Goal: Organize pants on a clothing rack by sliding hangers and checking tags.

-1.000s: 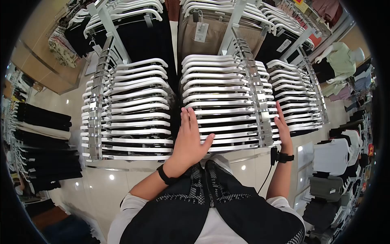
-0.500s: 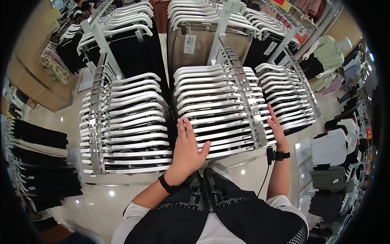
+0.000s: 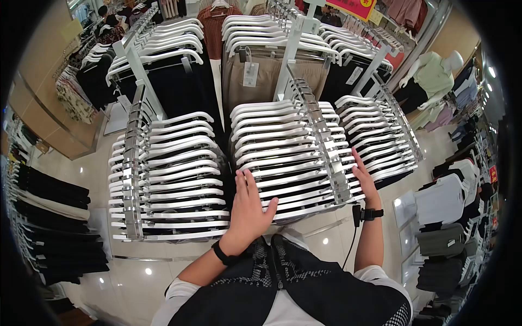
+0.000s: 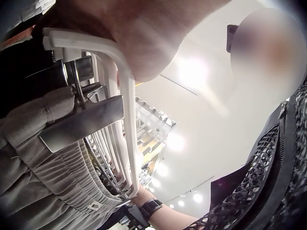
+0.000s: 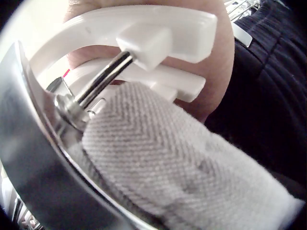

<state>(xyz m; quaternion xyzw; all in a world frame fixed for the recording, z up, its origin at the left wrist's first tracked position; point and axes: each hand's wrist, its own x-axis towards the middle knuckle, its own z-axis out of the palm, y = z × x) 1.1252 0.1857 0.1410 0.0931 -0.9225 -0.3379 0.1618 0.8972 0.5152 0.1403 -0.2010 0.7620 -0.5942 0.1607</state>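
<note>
View tilted up, left hand (image 3: 249, 211) (thumb splayed)

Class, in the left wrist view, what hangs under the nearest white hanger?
A metal clip and a greyish gathered garment. What hangs directly behind the garment cannot be seen; it is covered.

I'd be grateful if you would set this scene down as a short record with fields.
Setting: clothing shop
Middle row: white hangers on a metal rail
Left hand: fingers straight, at that row's left ends
Right hand: at that row's right ends
Neighbouring rows: left row; right row
Left wrist view: grey garment with gathered waistband, metal clip
Background: mannequin, upper right of head view
</note>
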